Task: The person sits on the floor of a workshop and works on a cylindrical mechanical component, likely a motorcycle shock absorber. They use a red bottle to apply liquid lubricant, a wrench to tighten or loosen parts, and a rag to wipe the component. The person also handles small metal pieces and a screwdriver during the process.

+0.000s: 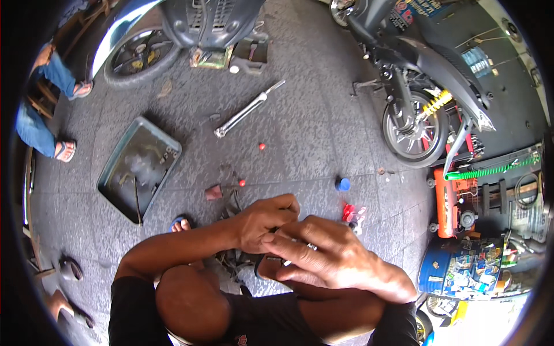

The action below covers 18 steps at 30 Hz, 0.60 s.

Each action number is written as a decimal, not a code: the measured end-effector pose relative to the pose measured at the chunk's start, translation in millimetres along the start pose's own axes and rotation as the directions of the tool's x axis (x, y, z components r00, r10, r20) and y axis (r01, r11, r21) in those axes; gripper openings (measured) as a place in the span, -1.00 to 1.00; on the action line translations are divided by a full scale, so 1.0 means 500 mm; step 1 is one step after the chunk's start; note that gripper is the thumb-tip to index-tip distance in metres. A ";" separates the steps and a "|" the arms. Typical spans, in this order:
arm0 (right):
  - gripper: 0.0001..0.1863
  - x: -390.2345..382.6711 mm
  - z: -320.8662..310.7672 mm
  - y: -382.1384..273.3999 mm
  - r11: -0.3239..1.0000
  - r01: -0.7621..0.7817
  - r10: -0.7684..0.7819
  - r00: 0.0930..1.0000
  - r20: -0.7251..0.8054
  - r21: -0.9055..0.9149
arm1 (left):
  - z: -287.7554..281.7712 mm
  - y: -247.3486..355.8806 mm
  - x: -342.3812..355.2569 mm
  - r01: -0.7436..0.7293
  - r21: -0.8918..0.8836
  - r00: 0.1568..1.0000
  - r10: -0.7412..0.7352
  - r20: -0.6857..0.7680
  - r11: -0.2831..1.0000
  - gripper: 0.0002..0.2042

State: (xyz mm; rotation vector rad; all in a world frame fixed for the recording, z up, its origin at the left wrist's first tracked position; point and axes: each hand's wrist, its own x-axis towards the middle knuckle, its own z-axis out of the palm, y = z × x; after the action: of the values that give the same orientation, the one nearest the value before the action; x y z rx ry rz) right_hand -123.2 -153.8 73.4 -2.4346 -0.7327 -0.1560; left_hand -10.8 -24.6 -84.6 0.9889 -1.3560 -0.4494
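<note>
My left hand and my right hand meet in front of my knees, fingers curled and pressed together. Whatever they pinch between them is hidden by the fingers; only a small dark bit shows. A ring sits on a right finger, and a small white piece shows by the right fingers. Beyond the hands a silver shock-absorber tube with a thin rod lies on the floor. Nearer lie two small red round pieces, a reddish-brown scrap, a blue cap and a red packet.
A dark tray holding liquid and small parts lies to the left. A motorcycle stands at right, near an orange compressor tank and a blue drum. A scooter's detached-looking wheel and another person's legs are at left.
</note>
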 end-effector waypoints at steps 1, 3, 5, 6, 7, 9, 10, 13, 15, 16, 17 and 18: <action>-0.40 -0.002 -0.004 -0.001 1.000 0.006 -0.006 1.000 0.001 -0.004 | 0.005 0.002 0.009 -0.008 0.002 1.000 0.008 -0.008 1.000 -0.71; -0.43 -0.005 -0.001 0.015 0.999 -0.019 0.020 0.999 -0.031 0.033 | 0.014 0.007 0.011 0.001 0.014 1.000 -0.001 -0.028 1.000 -0.71; -0.49 -0.004 -0.012 0.008 0.996 -0.078 0.079 0.997 -0.019 0.037 | 0.018 0.012 0.008 0.051 0.006 0.998 -0.051 -0.034 0.999 -0.71; -0.51 -0.004 -0.016 0.005 0.993 -0.109 0.110 0.994 -0.009 0.043 | 0.017 0.012 0.003 0.071 0.015 0.997 -0.071 -0.026 0.997 -0.71; -0.53 -0.002 -0.018 0.005 0.994 -0.104 0.105 0.994 -0.015 0.039 | 0.016 0.011 0.000 0.090 0.024 0.996 -0.090 -0.018 0.996 -0.70; -0.57 0.003 -0.020 0.008 0.995 -0.095 0.096 0.995 -0.032 0.035 | 0.015 0.022 0.006 0.055 0.054 0.998 -0.054 -0.015 0.997 -0.75; -0.59 0.006 -0.005 0.009 0.998 -0.058 0.062 0.992 -0.108 0.038 | 0.019 0.025 0.010 0.021 0.069 1.000 -0.020 -0.010 0.997 -0.76; -0.68 0.016 -0.011 -0.018 0.894 -0.421 0.435 0.898 -0.068 0.154 | 0.023 0.021 0.009 0.001 0.073 1.000 -0.002 0.017 0.997 -0.84; -0.73 0.008 -0.023 0.003 0.520 -0.630 0.703 0.700 0.131 0.577 | 0.034 0.020 0.005 0.002 0.068 1.000 -0.002 -0.004 0.998 -0.84; -0.76 0.007 -0.031 0.001 0.333 -0.662 0.757 0.612 0.228 0.672 | 0.035 0.015 0.009 -0.037 0.027 0.998 0.038 -0.048 0.999 -0.81; -0.76 0.002 -0.029 0.004 0.370 -0.596 0.702 0.682 0.205 0.713 | 0.031 0.012 0.009 -0.043 0.020 0.998 0.044 -0.046 0.999 -0.80; -0.75 -0.005 -0.024 0.008 0.402 -0.525 0.642 0.746 0.178 0.750 | 0.024 0.010 0.009 -0.050 0.013 0.998 0.051 -0.045 0.999 -0.79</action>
State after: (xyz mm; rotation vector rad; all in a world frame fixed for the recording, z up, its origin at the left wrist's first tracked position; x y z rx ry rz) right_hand -122.8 -164.4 80.5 -1.6499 0.1940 0.2383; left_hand -22.5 -29.0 -79.0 0.9667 -1.3412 -0.3794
